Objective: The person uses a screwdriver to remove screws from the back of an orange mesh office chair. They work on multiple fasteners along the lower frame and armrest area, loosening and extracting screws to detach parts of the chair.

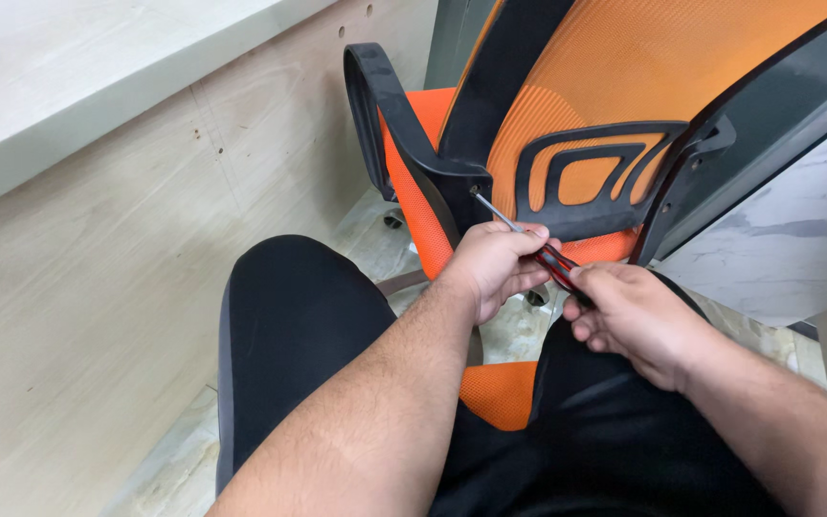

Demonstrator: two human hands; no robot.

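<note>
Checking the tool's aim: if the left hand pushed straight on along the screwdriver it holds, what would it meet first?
Probably the black armrest bracket of the orange chair: the left hand points the screwdriver there, and its tip seems already at the joint, though depth is unclear.

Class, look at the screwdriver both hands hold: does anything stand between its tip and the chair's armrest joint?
Nothing visible does. The left hand and right hand grip the screwdriver, and its bare shaft runs unobstructed to the joint on the black armrest, where the tip already sits.

Chair back (624, 86) is orange mesh cloth, frame's matt black plastic. Screwdriver (528, 239) has a shiny metal shaft. Wall panel (98, 287) looks like pale, smooth plywood.
</note>
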